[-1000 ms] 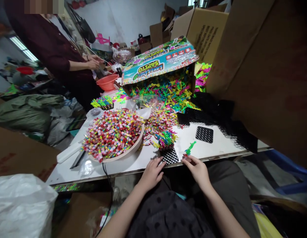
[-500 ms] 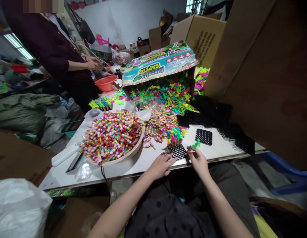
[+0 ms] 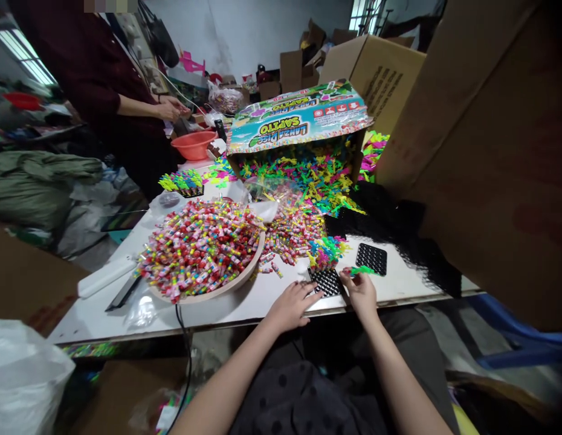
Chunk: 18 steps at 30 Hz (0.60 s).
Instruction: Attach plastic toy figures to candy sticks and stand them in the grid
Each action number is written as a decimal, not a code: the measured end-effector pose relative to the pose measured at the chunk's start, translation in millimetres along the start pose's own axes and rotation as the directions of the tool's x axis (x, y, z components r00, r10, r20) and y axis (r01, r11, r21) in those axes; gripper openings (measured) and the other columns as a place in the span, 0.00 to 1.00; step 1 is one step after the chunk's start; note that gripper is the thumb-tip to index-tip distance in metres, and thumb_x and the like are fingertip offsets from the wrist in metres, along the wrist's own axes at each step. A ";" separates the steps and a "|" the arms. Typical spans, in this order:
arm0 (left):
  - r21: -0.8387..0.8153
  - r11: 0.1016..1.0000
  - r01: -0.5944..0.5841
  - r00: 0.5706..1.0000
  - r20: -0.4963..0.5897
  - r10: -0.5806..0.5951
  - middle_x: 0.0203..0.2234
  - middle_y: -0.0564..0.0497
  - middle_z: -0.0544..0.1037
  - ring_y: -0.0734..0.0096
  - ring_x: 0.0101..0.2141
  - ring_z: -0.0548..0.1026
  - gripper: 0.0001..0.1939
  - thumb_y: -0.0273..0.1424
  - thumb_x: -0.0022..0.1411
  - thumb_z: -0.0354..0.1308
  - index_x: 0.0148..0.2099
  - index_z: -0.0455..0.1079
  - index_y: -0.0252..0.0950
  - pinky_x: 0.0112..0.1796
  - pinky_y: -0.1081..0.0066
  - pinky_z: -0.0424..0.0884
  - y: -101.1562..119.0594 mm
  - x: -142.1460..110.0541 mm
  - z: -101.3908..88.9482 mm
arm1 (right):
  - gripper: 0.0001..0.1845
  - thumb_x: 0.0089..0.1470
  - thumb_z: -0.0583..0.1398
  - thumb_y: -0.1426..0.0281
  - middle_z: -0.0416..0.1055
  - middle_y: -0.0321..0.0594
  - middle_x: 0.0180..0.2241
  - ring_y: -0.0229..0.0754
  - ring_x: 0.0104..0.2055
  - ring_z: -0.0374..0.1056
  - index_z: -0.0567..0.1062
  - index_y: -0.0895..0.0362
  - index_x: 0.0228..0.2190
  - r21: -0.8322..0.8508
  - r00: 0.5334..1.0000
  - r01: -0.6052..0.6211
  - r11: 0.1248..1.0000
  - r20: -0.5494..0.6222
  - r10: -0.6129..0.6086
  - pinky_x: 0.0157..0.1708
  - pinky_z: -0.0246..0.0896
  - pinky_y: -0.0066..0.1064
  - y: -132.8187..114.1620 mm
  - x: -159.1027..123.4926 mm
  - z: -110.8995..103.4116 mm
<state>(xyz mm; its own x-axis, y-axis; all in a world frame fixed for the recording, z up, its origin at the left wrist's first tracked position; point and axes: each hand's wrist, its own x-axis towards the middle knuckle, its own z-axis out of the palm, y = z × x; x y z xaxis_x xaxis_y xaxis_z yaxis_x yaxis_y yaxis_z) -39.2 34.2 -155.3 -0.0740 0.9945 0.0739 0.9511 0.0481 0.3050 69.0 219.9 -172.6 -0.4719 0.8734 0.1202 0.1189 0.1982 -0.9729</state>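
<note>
A black perforated tray (image 3: 327,281) lies at the near edge of the white table (image 3: 245,302), its far half stuck full of small colourful plastic toys (image 3: 327,250). My left hand (image 3: 292,305) rests against the tray's left side with fingers curled on its edge. My right hand (image 3: 362,291) pinches a green plastic toy (image 3: 359,272) just right of the tray. A second, bare black tray (image 3: 372,258) lies a little further right.
A round tray heaped with wrapped candies (image 3: 199,244) sits to the left, with loose candies beside it. A tipped printed box (image 3: 299,124) spills neon plastic toys. Big cardboard boxes (image 3: 489,151) crowd the right. Another person (image 3: 109,90) stands at the far left by an orange bowl (image 3: 193,145).
The view has shifted slightly. My right hand with the green toy has stayed beside the tray, tipping the toy lower. My left hand has stayed at the tray's left edge.
</note>
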 end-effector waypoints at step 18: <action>-0.028 1.000 0.003 0.999 -0.032 -0.004 0.59 0.48 0.52 0.59 0.56 0.53 0.44 0.32 0.45 0.64 0.60 0.45 0.44 0.55 0.57 0.48 -2.3 1.1 -0.6 | 0.20 0.45 0.56 0.51 0.69 0.40 0.25 0.43 0.28 0.65 0.66 0.57 0.25 -0.256 0.991 0.135 0.957 0.042 -0.129 0.29 0.58 0.32 11.4 0.6 10.0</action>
<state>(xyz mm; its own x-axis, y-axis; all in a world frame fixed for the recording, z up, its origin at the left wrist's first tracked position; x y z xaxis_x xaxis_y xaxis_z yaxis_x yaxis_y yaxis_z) -41.6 35.1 -155.3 -0.0870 0.9909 0.1027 0.9421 0.0483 0.3318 61.3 218.2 -185.6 -0.5191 0.8214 0.2362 0.2740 0.4217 -0.8644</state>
